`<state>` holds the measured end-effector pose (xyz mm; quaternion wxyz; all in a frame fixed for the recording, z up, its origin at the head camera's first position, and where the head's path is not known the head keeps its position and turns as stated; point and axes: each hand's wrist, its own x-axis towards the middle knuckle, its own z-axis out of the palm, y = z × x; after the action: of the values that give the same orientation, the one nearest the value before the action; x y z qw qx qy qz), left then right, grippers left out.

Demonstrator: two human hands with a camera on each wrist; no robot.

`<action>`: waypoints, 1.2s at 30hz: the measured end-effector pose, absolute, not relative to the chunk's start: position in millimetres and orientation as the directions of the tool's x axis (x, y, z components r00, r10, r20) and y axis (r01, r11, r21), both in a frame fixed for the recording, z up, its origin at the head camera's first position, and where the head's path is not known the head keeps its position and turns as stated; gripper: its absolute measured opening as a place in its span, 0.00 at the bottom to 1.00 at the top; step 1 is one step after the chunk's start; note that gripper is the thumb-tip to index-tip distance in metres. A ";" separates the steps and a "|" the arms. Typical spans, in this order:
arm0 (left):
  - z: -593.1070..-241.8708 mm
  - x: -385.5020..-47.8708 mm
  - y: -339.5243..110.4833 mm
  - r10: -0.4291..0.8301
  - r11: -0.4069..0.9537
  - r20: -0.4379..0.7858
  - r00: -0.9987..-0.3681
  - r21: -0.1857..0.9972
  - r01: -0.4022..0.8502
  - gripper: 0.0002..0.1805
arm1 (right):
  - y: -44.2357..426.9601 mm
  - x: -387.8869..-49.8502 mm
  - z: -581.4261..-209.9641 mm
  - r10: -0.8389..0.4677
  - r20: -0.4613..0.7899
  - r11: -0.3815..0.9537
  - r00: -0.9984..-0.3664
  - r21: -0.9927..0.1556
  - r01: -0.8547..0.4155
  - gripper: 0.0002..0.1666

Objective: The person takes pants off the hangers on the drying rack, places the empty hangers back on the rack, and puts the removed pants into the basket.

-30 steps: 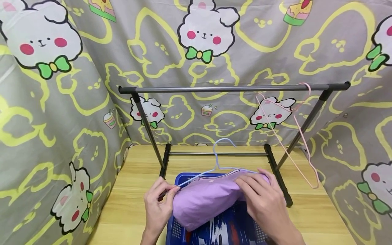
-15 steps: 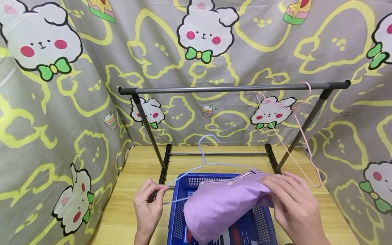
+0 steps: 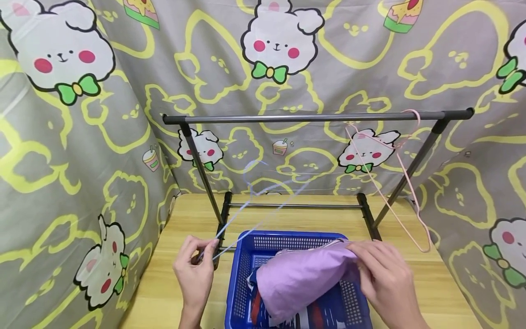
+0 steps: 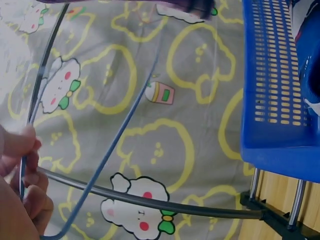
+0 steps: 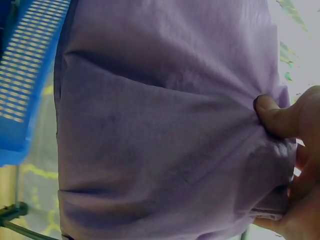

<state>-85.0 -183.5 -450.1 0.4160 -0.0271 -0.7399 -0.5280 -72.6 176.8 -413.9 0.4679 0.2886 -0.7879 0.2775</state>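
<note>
My left hand (image 3: 195,269) pinches one end of a light blue wire clothes hanger (image 3: 233,220), whose blurred hook points up and away. In the left wrist view the hanger's wire (image 4: 118,134) slants across, with nothing draped on it. The right hand (image 3: 384,274) grips one end of a light purple cloth item (image 3: 304,276) over a blue plastic basket (image 3: 296,235). A zip-like edge showed along its top; its exact kind is unclear. In the right wrist view the thumb (image 5: 280,117) presses into the purple fabric, which gathers in creases there.
Dark patterned cloth (image 3: 258,310) in blue, white and red lies in the basket. Behind it a grey metal clothes rack (image 3: 296,119) stands on the wooden table (image 3: 164,274). A pink hanger (image 3: 407,176) hangs at the rail's right end. Printed curtains enclose the back and sides.
The blue hanger has come out of the purple item, moving left and up with my left hand. My right hand has shifted right with the cloth, now lower over the basket.
</note>
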 end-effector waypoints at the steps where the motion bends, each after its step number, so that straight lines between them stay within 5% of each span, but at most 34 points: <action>1: -448.5 -85.4 -183.6 -0.423 0.435 0.623 -0.659 0.777 0.455 0.08 | 177.9 -72.9 -419.9 -0.193 0.887 0.687 -0.420 -0.183 -0.703 0.21; 9: -427.7 -93.3 -185.6 -0.506 0.372 0.544 -0.669 0.838 0.400 0.02 | 180.0 -72.3 -446.4 -0.173 0.837 0.730 -0.519 -0.245 -0.638 0.21; 20: -399.3 -119.6 -182.0 -0.467 0.261 0.501 -0.728 0.865 0.428 0.07 | 178.2 -68.7 -457.4 -0.152 0.827 0.738 -0.541 -0.269 -0.619 0.22; 36: -409.4 -133.6 -181.4 -0.414 0.343 0.476 -0.775 0.871 0.352 0.13 | 179.5 -67.5 -463.9 -0.145 0.839 0.728 -0.524 -0.268 -0.631 0.22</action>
<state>-133.6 -181.4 -409.4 0.3345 0.0209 -0.7481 -0.5728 -67.5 179.5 -463.9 0.4276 0.2352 -0.8252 0.2843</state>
